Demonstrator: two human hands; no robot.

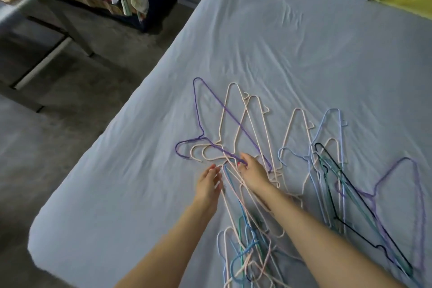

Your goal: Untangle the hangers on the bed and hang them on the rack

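Hangers [236,147] tangled on bed [257,42], fanning beyond both hands. Right hand [253,172] pinched on purple hanger [224,110]; left hand [209,182] alongside, fingers apart, empty. Judged light, stiff wire, snag-prone; best gripped at hook neck.

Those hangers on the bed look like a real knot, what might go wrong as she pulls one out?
The right hand grips the dark purple hanger, whose wire crosses two cream hangers; pulling may drag them along. The left hand hovers open, bracing nothing. Hooks may also snag the bedsheet.
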